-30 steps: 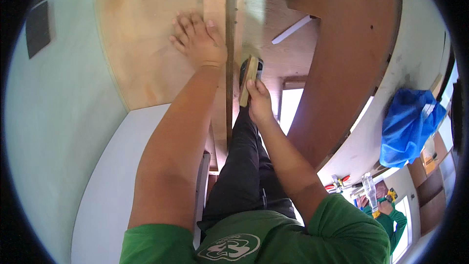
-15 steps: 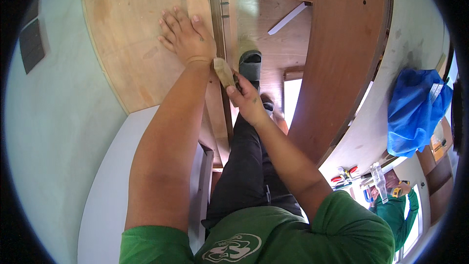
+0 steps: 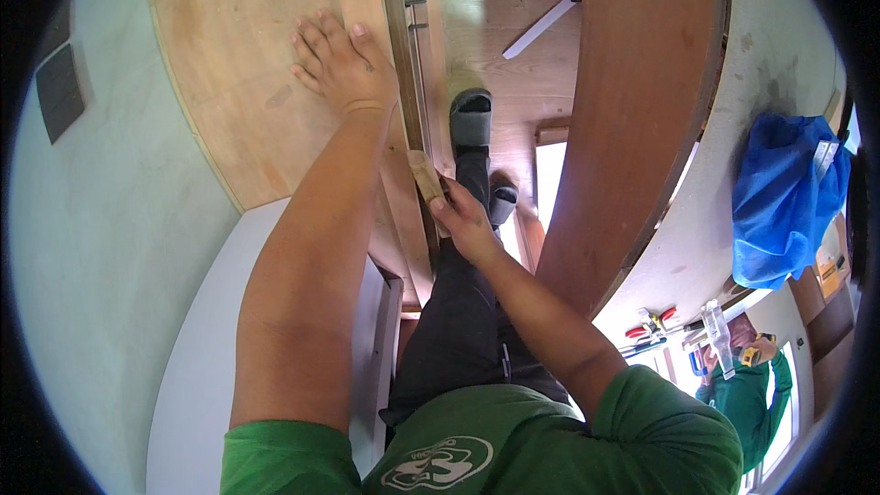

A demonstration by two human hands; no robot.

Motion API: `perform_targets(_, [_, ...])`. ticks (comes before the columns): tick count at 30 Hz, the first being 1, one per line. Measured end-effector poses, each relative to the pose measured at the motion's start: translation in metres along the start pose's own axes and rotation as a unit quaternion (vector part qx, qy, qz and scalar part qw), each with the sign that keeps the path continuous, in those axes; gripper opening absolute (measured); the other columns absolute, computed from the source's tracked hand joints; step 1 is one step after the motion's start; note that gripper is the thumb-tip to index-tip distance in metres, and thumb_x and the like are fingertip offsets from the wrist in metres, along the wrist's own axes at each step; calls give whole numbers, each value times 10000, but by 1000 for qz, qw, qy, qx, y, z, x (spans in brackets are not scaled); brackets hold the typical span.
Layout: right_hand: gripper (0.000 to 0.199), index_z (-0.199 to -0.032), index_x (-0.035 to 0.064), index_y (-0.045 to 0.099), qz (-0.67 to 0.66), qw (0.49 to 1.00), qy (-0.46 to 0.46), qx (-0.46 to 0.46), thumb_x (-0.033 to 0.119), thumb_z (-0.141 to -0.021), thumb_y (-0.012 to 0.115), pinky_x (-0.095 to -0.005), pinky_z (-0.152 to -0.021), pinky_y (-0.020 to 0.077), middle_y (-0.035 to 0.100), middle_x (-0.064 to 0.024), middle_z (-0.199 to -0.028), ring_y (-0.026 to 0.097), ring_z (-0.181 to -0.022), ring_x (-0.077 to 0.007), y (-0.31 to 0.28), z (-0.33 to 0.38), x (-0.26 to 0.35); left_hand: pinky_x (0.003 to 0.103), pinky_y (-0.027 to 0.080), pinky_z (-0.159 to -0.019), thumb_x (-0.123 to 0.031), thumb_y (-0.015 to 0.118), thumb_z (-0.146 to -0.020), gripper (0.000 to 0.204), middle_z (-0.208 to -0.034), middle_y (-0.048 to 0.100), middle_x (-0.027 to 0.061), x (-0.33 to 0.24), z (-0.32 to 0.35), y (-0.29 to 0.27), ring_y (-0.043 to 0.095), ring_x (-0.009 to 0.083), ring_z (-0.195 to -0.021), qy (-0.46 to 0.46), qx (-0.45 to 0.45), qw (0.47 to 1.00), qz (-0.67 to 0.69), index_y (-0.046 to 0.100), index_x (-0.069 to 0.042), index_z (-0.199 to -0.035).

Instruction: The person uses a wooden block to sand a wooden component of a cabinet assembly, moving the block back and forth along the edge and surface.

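Note:
My left hand (image 3: 346,73) lies flat on a pale wooden panel (image 3: 229,82), its fingers spread and holding nothing. Wrapped in the fingers of my right hand (image 3: 469,225) is a tan sanding block (image 3: 423,174), though its underside and lower end are hidden. The block is at the panel's long right-hand edge (image 3: 414,105), just below my left wrist; whether it touches the wood I cannot tell.
A white panel (image 3: 215,330) adjoins the wood at lower left. My sandalled foot (image 3: 472,119) stands right of the edge, near a white strip (image 3: 541,27). A brown board (image 3: 632,110), blue cloth (image 3: 788,202), red-handled pliers (image 3: 653,323) and a person in green (image 3: 756,399) are on the right.
My right hand has moved toward me along the panel edge with the sanding block. The left hand stays flat on the panel. More of my second sandal shows.

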State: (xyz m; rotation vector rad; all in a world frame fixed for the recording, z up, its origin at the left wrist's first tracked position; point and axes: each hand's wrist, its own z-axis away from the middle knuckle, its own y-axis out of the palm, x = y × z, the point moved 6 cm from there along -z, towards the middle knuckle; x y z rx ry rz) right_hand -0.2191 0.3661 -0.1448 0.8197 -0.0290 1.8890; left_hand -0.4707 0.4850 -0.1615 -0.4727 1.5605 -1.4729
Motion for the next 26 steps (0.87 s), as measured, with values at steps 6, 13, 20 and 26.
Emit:
perform_targets(6, [457, -1350, 19, 546, -307, 949, 46, -51, 361, -1046, 547, -388, -915, 516, 673, -144, -1157, 645, -1026, -241, -18, -10, 13, 602, 4, -1226, -430, 317, -1042, 684, -1667, 198, 238, -2, 0, -5, 95, 409, -1560, -7, 16, 1000, 2, 298, -6, -1579])
perform_targets(13, [492, -1337, -4, 526, -436, 899, 47, 11, 378, -1038, 444, -418, -851, 528, 663, -178, -1124, 653, -912, -281, -3, -12, 84, 590, 6, -1232, -430, 329, -1038, 670, -1678, 196, 205, 0, 0, -3, 101, 384, -1564, -19, 8, 1000, 0, 321, -39, -1581])
perform_targets(20, [383, -1282, -36, 588, -174, 974, -42, -139, 257, -1037, 555, -377, -882, 549, 695, -195, -1171, 673, -964, -260, -14, 18, 125, 587, 4, -1233, -433, 351, -1033, 660, -1686, 192, 178, 0, 1, 2, 114, 364, -1565, -10, -9, 1000, 2, 339, -66, -1581])
perform_targets(26, [464, -1330, -59, 606, 204, 922, -278, -177, 251, -993, 679, -371, -1031, 487, 686, -190, -1268, 672, -1143, -307, -16, 76, 203, 581, 26, -1236, -443, 354, -1032, 652, -1691, 182, 169, -4, 1, -4, 119, 363, -1563, -11, -11, 1000, -10, 350, -92, -1582])
